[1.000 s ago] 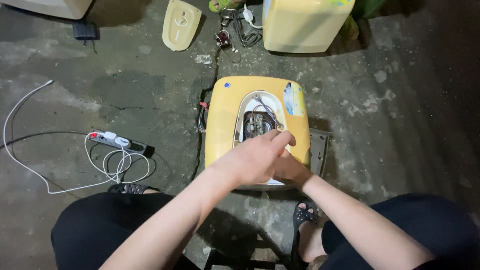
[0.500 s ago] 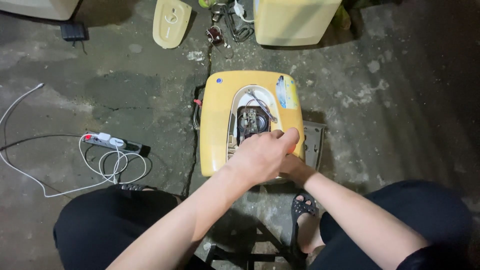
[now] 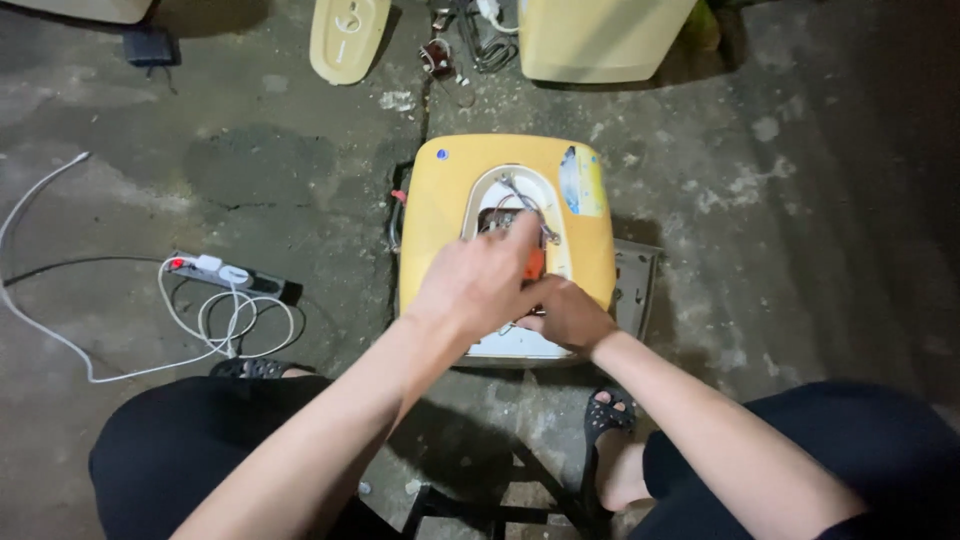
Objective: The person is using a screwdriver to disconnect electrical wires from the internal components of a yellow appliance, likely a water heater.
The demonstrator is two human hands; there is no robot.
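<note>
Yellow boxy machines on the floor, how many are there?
2. One yellow machine lies open in the middle, under the left hand and right hand. The other machine stands at the top edge, cut off by the picture; more may be hidden.

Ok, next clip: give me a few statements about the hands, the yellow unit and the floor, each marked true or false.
1. Both hands, left and right, are over the yellow unit. True.
2. The unit's oval opening is closed by a cover. False: it is open, wires showing.
3. A power strip with a coiled white cable lies on the floor. True.
4. The right hand rests on the floor. False: it is on the unit.
</note>
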